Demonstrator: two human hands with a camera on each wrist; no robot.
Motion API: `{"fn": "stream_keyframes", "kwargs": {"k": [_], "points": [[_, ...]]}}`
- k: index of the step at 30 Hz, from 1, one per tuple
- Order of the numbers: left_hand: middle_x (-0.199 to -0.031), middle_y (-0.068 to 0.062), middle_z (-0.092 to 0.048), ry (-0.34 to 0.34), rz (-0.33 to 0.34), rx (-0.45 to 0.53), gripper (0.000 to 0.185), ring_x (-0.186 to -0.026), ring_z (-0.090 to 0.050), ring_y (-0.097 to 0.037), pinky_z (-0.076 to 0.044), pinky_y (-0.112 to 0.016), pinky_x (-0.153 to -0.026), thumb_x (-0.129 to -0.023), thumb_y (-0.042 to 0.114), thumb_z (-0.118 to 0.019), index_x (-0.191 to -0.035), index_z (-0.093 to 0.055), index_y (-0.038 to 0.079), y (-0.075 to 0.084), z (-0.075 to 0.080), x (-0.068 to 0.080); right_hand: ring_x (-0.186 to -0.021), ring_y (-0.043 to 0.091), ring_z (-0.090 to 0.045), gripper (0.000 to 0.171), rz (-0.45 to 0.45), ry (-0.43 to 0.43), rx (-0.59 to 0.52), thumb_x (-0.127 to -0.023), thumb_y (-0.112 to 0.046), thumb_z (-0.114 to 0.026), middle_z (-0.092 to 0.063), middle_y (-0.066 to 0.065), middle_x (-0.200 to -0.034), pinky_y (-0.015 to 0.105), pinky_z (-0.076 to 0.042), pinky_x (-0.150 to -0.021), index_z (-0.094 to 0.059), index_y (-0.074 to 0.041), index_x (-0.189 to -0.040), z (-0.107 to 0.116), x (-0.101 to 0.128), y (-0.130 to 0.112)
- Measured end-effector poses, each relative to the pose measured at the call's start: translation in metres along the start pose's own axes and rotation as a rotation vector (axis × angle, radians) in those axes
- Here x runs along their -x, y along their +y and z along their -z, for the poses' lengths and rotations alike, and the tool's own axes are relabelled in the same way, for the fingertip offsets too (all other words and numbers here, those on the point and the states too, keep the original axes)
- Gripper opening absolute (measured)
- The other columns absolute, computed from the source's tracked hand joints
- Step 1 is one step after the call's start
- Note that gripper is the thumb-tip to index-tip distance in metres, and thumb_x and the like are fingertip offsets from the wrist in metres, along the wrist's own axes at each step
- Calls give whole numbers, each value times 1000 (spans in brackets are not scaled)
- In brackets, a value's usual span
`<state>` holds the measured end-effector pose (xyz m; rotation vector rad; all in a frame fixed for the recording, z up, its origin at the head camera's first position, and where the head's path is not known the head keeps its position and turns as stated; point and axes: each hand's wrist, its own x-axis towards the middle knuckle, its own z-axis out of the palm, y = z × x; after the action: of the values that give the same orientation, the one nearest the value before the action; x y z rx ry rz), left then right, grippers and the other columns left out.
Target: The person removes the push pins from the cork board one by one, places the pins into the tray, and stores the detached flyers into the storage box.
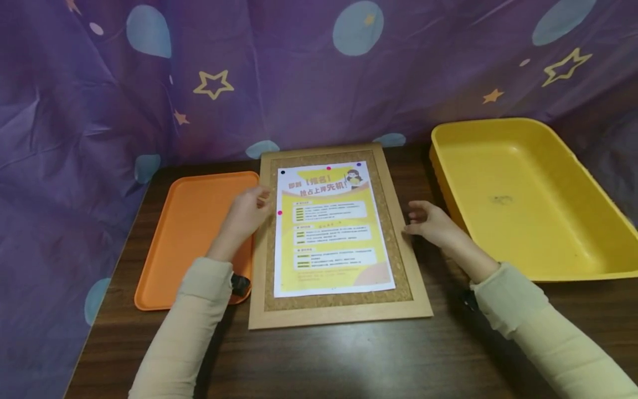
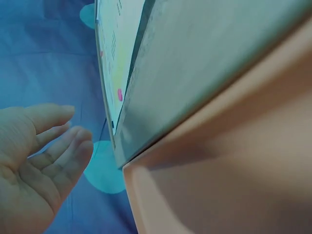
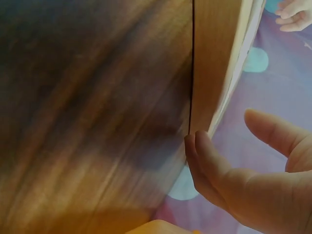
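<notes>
Two hands flank a wood-framed cork board [image 1: 339,307] lying at the middle of the tabletop [image 1: 349,360], its far edge toward the back. From the head view, the left hand [image 1: 246,213] hovers at the board's left edge, over the orange tray [image 1: 191,238] just beside it, fingers relaxed and holding nothing; the right hand [image 1: 431,221] sits at the right edge, fingers loosely spread, near the yellow bin [image 1: 523,194] by the table's right edge. A yellow flyer [image 1: 331,230] is pinned to the cork with coloured pushpins [image 1: 279,213]. The left wrist view shows the left hand [image 2: 34,165] open beside the board's edge [image 2: 146,122]. In the right wrist view, the right hand's [image 3: 253,180] fingertips [image 3: 195,146] reach the frame [image 3: 209,63]; contact is unclear.
</notes>
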<state>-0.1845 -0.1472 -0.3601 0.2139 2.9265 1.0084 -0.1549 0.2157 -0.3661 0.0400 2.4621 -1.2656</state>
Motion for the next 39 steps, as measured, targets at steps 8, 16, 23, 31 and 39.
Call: {"fn": "stream_keyframes", "kwargs": {"k": [8, 16, 23, 31, 39], "points": [[-122, -24, -62, -108, 4, 67, 39, -111, -61, -36, -50, -44, -96, -90, 3, -56, -128, -54, -6, -2, -8, -4, -123, 45, -44, 67, -16, -29, -7, -91, -4, -55, -38, 39, -136, 47, -43, -99, -20, 14, -145, -3, -3, 3], [-123, -24, -60, -168, 12, 79, 38, -112, -60, -34, -51, -42, -94, -91, 0, -55, -129, -54, -5, -3, -13, -8, -123, 45, -45, 67, 6, -36, 0, -90, -6, -59, -40, 39, -137, 41, -45, -96, -24, 16, -143, -7, -7, 7], [-128, -25, -58, -213, 15, 80, 39, -114, -59, -35, -51, -41, -95, -91, 0, -56, -129, -53, -5, -2, -16, -11, -120, 43, -46, 66, 10, -16, -2, -88, -1, -62, -43, 38, -133, 34, -45, -89, -27, 17, -141, -11, -11, 8], [-126, -23, -60, -238, 38, 49, 35, -113, -59, -34, -51, -41, -96, -90, 0, -58, -125, -56, -5, -3, -17, -15, -118, 42, -46, 67, 19, -12, 1, -86, 1, -63, -42, 37, -134, 27, -46, -84, -28, 17, -141, -10, -11, 8], [-112, -24, -64, -244, -10, 14, 27, -104, -60, -33, -50, -41, -92, -89, 0, -60, -114, -61, -8, -8, -16, -20, -119, 43, -47, 70, 37, -7, 10, -86, -3, -66, -44, 37, -133, 27, -47, -83, -28, 17, -141, -13, -12, 10]]}}
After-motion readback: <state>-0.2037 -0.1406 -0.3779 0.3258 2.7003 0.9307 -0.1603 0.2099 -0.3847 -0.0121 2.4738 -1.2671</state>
